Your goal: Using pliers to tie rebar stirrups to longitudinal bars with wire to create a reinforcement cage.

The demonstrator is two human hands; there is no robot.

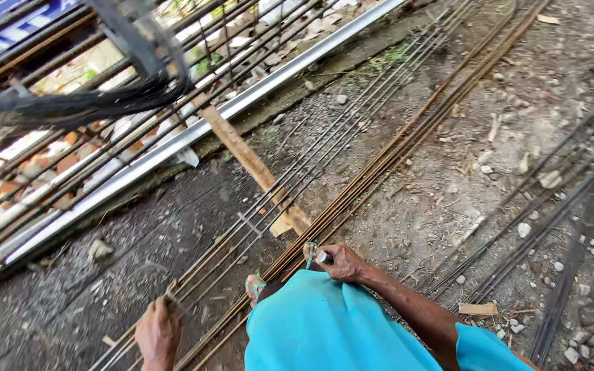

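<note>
— Turquoise cloth [324,323] fills the bottom of the view, closest of all. What are the hands doing past it?

— The right hand [344,262] is closed around a small tool [320,257] with a pale tip, held just above the toes of a sandalled foot [310,250]. The left hand [157,333] sits well apart from it, low at the left, fingers curled onto the thin grey steel rods [269,196].

— Where do those rods lie?

— On the ground, running diagonally from the bottom left up toward the top right. Just beside them is a tight bundle of rusty brown rods [379,165] on the same line — the right hand is near its lower end.

— And the second foot?

— Another sandal [254,285], green-strapped, rests between the two hands against the rods.

— Anything across the rods?

— A wooden plank [252,161] lies slanted, passing under the grey rods. A short metal piece [249,225] sits crosswise on them.

— Farther out?

— Gravelly dirt ground [462,185] with stones and wood scraps, more dark rods [558,199] at the right, a long pale metal rail [194,130] at the left — and a rebar cage [70,89] above it, blurred.
</note>
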